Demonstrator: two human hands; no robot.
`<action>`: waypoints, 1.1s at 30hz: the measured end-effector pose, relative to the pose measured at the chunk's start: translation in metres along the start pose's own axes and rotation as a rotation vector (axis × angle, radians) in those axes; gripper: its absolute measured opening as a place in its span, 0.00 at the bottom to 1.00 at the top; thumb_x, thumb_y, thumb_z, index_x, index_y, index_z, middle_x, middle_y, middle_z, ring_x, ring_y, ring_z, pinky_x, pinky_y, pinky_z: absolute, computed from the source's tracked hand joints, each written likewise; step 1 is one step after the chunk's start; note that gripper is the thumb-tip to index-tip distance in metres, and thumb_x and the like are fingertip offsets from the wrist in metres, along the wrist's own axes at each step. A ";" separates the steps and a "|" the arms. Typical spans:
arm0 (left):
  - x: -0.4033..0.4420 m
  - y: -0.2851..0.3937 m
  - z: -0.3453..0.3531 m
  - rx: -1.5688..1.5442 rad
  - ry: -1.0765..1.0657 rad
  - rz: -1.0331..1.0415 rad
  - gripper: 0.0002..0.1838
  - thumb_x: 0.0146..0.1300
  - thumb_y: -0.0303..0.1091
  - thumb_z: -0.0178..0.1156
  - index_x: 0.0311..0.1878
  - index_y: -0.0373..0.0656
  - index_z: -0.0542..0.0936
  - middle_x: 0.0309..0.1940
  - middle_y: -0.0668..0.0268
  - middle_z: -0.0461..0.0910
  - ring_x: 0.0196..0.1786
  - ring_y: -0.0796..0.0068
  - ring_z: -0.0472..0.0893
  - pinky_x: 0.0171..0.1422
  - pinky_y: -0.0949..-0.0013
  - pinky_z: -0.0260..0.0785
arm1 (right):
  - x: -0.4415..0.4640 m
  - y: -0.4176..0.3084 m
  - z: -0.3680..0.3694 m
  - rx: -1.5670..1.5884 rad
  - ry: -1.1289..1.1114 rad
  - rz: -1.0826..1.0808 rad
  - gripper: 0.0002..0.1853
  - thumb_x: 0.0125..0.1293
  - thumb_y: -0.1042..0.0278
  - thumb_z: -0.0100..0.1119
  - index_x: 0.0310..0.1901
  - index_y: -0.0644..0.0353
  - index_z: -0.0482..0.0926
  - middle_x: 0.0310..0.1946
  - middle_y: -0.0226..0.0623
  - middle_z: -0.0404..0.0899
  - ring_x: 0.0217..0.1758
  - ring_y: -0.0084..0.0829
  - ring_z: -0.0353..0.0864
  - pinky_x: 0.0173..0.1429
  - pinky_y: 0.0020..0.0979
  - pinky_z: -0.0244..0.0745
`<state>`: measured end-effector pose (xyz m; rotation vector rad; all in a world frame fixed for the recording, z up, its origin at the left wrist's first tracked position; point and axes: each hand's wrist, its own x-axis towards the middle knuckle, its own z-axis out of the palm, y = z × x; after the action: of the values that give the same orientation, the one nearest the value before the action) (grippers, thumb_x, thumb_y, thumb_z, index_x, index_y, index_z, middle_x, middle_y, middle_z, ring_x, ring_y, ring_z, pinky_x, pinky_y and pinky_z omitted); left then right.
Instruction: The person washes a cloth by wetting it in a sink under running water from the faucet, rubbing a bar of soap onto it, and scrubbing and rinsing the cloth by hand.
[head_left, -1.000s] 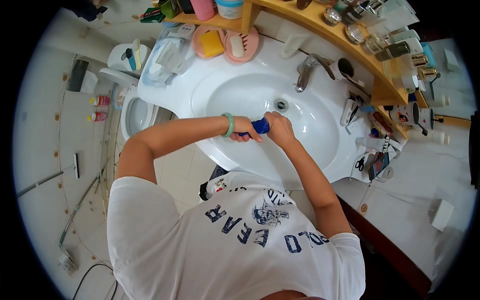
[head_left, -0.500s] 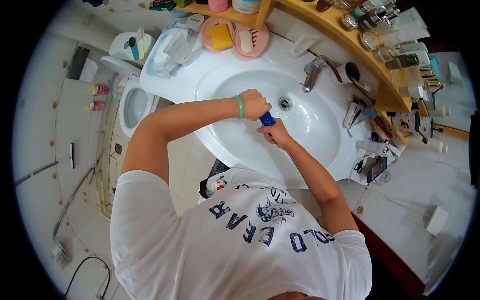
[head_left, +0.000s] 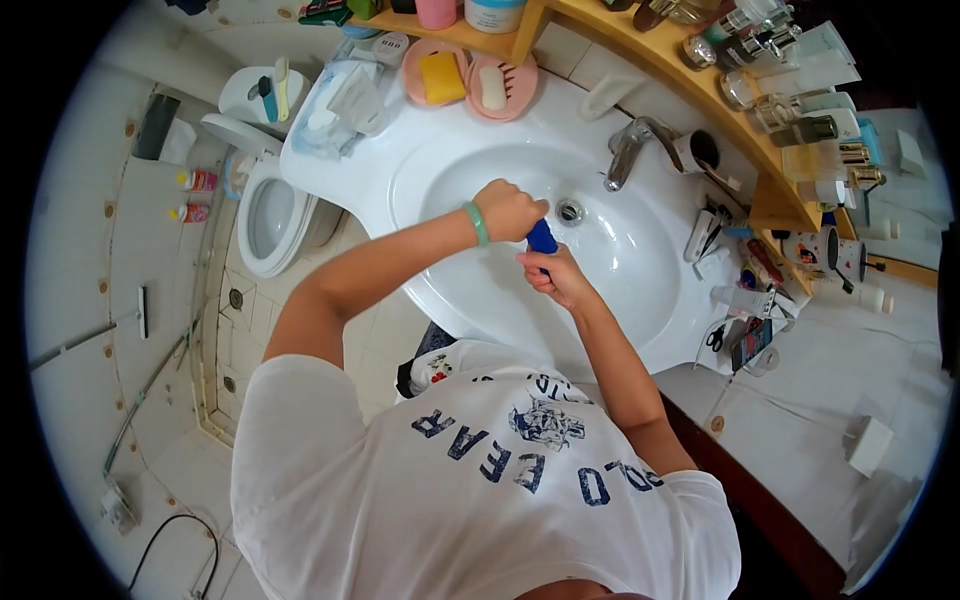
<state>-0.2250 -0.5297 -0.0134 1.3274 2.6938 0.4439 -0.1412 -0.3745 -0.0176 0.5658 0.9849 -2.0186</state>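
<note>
Above the white sink basin, my left hand, with a green bangle at its wrist, is closed around one end of a bunched blue cloth. Just below it, my right hand grips the other end with curled fingers. Only a short twisted stretch of the cloth shows between the two fists; the rest is hidden in them. A metal drain lies just right of my left hand. The chrome faucet stands at the basin's back right.
Pink soap dishes hold a yellow sponge and a white soap bar. A clear plastic bag lies on the left counter. Bottles crowd the wooden shelf. Scissors and a phone sit at right; a toilet stands left.
My left elbow has dropped and moved slightly right. Both hands have shifted a little, still gripping the blue cloth, and a smoother stretch of it shows between them.
</note>
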 end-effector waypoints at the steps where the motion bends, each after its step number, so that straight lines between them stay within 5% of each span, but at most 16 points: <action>1: -0.005 0.003 -0.002 -0.024 -0.022 -0.124 0.08 0.44 0.36 0.60 0.28 0.45 0.77 0.19 0.61 0.79 0.22 0.60 0.80 0.26 0.61 0.72 | -0.002 -0.005 -0.002 -0.226 0.054 -0.036 0.11 0.52 0.77 0.62 0.30 0.55 0.68 0.17 0.26 0.64 0.15 0.15 0.60 0.15 0.15 0.47; 2: -0.009 0.005 -0.009 -0.079 -0.133 -0.221 0.09 0.43 0.36 0.62 0.29 0.45 0.77 0.22 0.59 0.80 0.27 0.59 0.81 0.30 0.59 0.73 | 0.003 -0.005 -0.018 -0.394 0.006 -0.067 0.17 0.50 0.75 0.67 0.39 0.59 0.70 0.25 0.31 0.70 0.25 0.21 0.71 0.24 0.19 0.64; 5: -0.028 0.002 -0.006 -0.173 -0.193 -0.450 0.12 0.43 0.37 0.65 0.31 0.44 0.77 0.26 0.55 0.80 0.32 0.57 0.81 0.35 0.58 0.73 | 0.006 0.015 -0.031 -0.415 0.160 -0.354 0.29 0.48 0.69 0.70 0.52 0.64 0.68 0.38 0.41 0.73 0.38 0.30 0.76 0.41 0.29 0.74; 6: -0.032 0.007 -0.013 -0.248 -0.226 -0.552 0.19 0.43 0.38 0.67 0.38 0.41 0.74 0.29 0.51 0.80 0.34 0.52 0.81 0.38 0.56 0.73 | 0.026 0.037 -0.076 -1.176 0.482 -0.262 0.42 0.45 0.62 0.72 0.61 0.66 0.60 0.50 0.49 0.70 0.50 0.36 0.74 0.55 0.37 0.69; 7: -0.038 0.011 -0.007 -0.239 -0.220 -0.554 0.19 0.43 0.38 0.67 0.38 0.41 0.74 0.29 0.51 0.80 0.34 0.52 0.81 0.38 0.56 0.73 | 0.027 0.046 -0.089 -1.673 0.721 -0.039 0.45 0.44 0.56 0.73 0.62 0.63 0.60 0.51 0.51 0.70 0.50 0.38 0.74 0.54 0.38 0.69; 10: -0.051 0.026 0.030 -0.584 0.091 -0.765 0.26 0.48 0.39 0.65 0.46 0.39 0.65 0.28 0.48 0.78 0.34 0.47 0.79 0.38 0.53 0.71 | 0.027 0.051 -0.077 -1.101 0.610 -0.166 0.43 0.50 0.52 0.70 0.62 0.65 0.59 0.54 0.46 0.68 0.54 0.37 0.70 0.56 0.35 0.67; 12: -0.055 0.041 0.034 -0.714 0.070 -0.720 0.26 0.49 0.41 0.65 0.46 0.39 0.65 0.27 0.48 0.78 0.33 0.47 0.79 0.37 0.53 0.71 | 0.021 0.044 -0.041 -0.046 0.278 -0.086 0.36 0.52 0.48 0.68 0.56 0.60 0.67 0.48 0.39 0.72 0.47 0.35 0.74 0.50 0.33 0.69; 15: -0.059 0.058 0.046 -0.836 0.054 -0.646 0.26 0.53 0.46 0.64 0.46 0.37 0.69 0.27 0.50 0.77 0.32 0.49 0.79 0.38 0.59 0.71 | 0.035 0.035 -0.033 0.091 0.332 -0.234 0.26 0.54 0.51 0.68 0.49 0.58 0.72 0.41 0.33 0.76 0.40 0.27 0.76 0.47 0.27 0.69; 17: -0.064 0.052 0.056 -0.479 0.289 -0.458 0.25 0.56 0.49 0.61 0.47 0.37 0.74 0.31 0.51 0.78 0.37 0.53 0.79 0.44 0.64 0.70 | 0.036 0.027 -0.035 0.071 0.341 -0.255 0.25 0.55 0.56 0.67 0.50 0.59 0.71 0.41 0.33 0.76 0.41 0.26 0.77 0.47 0.28 0.70; 19: -0.071 0.034 0.059 -0.566 0.061 -0.562 0.22 0.60 0.47 0.58 0.47 0.36 0.78 0.39 0.53 0.78 0.43 0.60 0.79 0.49 0.68 0.68 | 0.033 0.021 -0.034 0.050 0.354 -0.275 0.24 0.57 0.60 0.66 0.51 0.61 0.70 0.41 0.32 0.77 0.42 0.26 0.77 0.48 0.28 0.71; 21: -0.079 0.014 0.060 -1.891 -0.142 -0.750 0.23 0.61 0.46 0.58 0.48 0.33 0.77 0.44 0.56 0.79 0.44 0.68 0.78 0.51 0.69 0.68 | 0.024 0.012 -0.028 0.115 0.242 -0.396 0.22 0.59 0.67 0.63 0.54 0.62 0.69 0.43 0.34 0.77 0.45 0.27 0.77 0.51 0.32 0.72; 22: -0.081 0.016 0.041 -2.168 -0.105 -0.741 0.24 0.62 0.45 0.58 0.48 0.31 0.76 0.43 0.60 0.80 0.43 0.74 0.79 0.51 0.70 0.69 | 0.018 0.007 -0.023 0.202 0.189 -0.418 0.21 0.60 0.74 0.56 0.56 0.63 0.67 0.45 0.36 0.76 0.48 0.29 0.77 0.55 0.34 0.72; 27: -0.078 0.003 0.028 -1.725 0.118 -0.843 0.17 0.64 0.39 0.55 0.45 0.32 0.78 0.39 0.63 0.80 0.41 0.74 0.77 0.49 0.73 0.67 | 0.008 -0.003 -0.011 0.271 0.013 -0.493 0.26 0.55 0.80 0.45 0.59 0.61 0.65 0.50 0.38 0.74 0.54 0.32 0.73 0.59 0.34 0.68; 29: -0.073 0.013 0.014 -1.303 0.538 -0.594 0.13 0.64 0.35 0.56 0.42 0.32 0.80 0.39 0.64 0.80 0.41 0.77 0.77 0.48 0.75 0.67 | 0.008 -0.004 -0.009 0.275 0.005 -0.517 0.29 0.53 0.81 0.42 0.60 0.60 0.64 0.52 0.38 0.72 0.57 0.34 0.71 0.61 0.34 0.66; 31: -0.073 0.017 -0.012 -1.361 0.504 -0.571 0.12 0.64 0.32 0.55 0.38 0.30 0.79 0.34 0.66 0.80 0.39 0.78 0.76 0.46 0.77 0.66 | 0.010 -0.002 -0.013 -0.063 0.271 -0.469 0.27 0.61 0.70 0.44 0.64 0.55 0.60 0.57 0.41 0.69 0.60 0.36 0.67 0.64 0.37 0.62; 33: -0.074 0.017 -0.034 -1.228 0.462 -0.458 0.12 0.64 0.33 0.54 0.38 0.31 0.78 0.33 0.68 0.78 0.37 0.79 0.74 0.45 0.78 0.66 | 0.009 -0.001 -0.012 -0.026 0.223 -0.437 0.28 0.64 0.58 0.44 0.65 0.54 0.58 0.59 0.41 0.67 0.62 0.38 0.66 0.65 0.39 0.60</action>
<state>-0.1749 -0.5856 0.0217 0.2544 2.0376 2.0207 -0.1464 -0.3685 -0.0302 0.6112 1.3612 -2.3548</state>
